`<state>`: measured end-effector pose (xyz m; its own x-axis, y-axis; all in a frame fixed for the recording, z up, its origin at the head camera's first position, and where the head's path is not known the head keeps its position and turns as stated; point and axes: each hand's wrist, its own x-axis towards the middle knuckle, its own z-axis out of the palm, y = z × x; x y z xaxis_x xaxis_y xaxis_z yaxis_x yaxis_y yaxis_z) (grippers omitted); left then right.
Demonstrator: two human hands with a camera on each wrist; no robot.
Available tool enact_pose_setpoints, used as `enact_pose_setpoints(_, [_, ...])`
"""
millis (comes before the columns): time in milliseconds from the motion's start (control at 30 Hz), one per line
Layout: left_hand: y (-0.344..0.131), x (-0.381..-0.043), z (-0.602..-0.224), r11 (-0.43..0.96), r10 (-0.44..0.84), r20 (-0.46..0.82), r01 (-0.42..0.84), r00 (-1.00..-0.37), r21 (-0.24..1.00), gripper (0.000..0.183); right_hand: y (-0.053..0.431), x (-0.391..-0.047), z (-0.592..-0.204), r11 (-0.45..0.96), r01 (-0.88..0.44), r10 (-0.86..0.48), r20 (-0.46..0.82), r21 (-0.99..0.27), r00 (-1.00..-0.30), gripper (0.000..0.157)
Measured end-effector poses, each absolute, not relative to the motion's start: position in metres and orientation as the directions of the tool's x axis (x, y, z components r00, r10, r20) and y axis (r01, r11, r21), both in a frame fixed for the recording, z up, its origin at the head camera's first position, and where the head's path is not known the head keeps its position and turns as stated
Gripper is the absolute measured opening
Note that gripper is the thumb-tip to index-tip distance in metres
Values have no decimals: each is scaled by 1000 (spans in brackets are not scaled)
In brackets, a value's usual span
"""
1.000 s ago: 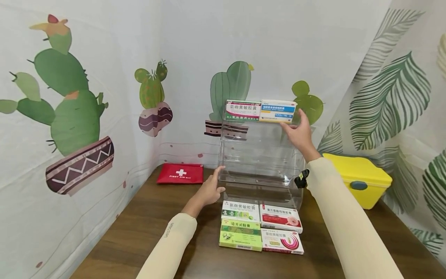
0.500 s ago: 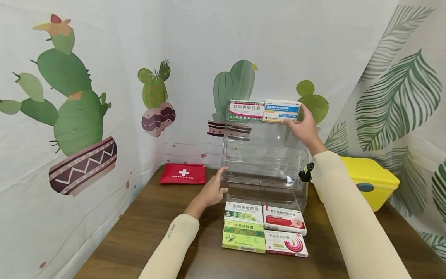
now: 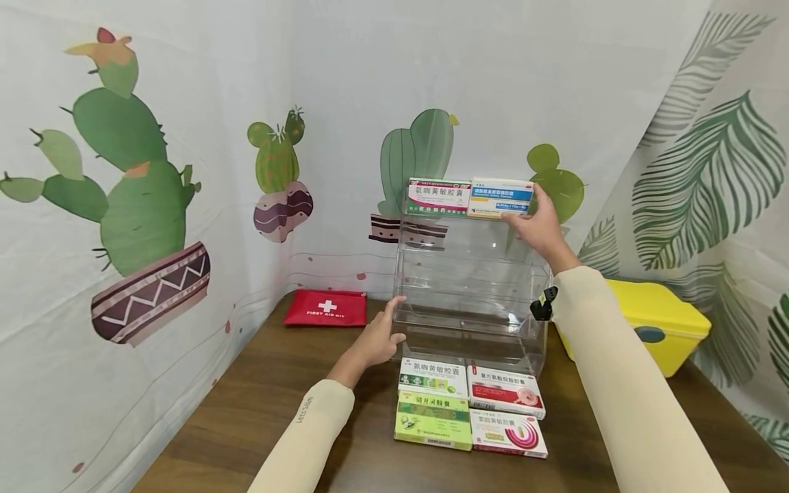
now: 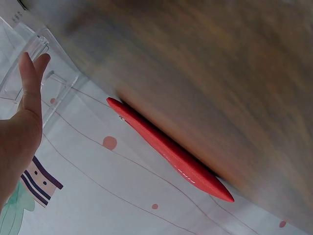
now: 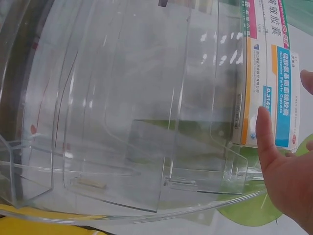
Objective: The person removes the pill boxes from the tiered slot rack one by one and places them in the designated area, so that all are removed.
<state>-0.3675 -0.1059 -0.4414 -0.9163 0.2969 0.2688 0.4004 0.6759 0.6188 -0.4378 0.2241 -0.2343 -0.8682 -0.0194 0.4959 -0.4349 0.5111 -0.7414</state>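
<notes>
A clear acrylic tiered display rack (image 3: 468, 274) stands on the table. On its top tier a white, blue and yellow medicine box (image 3: 501, 198) sits beside a pink, white and green medicine box (image 3: 439, 196). My right hand (image 3: 542, 226) holds the blue one at its right end; in the right wrist view the thumb (image 5: 265, 132) lies across its front. My left hand (image 3: 374, 337), index finger extended and thumb apart, rests at the rack's left side. Before the rack lie a white-green box (image 3: 433, 376), a lime green box (image 3: 433, 421), a red-white box (image 3: 505, 390) and a pink-ringed box (image 3: 508, 431).
A red first aid pouch (image 3: 325, 308) lies on the wooden table (image 3: 246, 404) left of the rack. Behind my right forearm stands a yellow case (image 3: 659, 322) with a grey latch. A curtain (image 3: 345, 75) printed with cacti hangs close behind the rack.
The whole view has shifted slightly. My right hand's grip at the blue box's right end looks much the same, and the box stays beside the pink one. My left hand keeps its place.
</notes>
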Motion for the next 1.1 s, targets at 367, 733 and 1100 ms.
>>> enact_pose_setpoints(367, [-108, -368, -440, 687, 289, 268, 394, -919, 611, 82, 223, -434, -227, 473, -410, 22, 476, -780, -879, 89])
enact_pose_setpoints(733, [-107, -367, -443, 679, 291, 262, 392, -920, 621, 81, 229, -438, -230, 485, -399, 43, 477, -778, -878, 67])
enact_pose_setpoints(1100, [-106, -366, -442, 685, 292, 271, 398, -917, 610, 81, 232, -439, -230, 505, -410, 97, 522, -760, -847, 64])
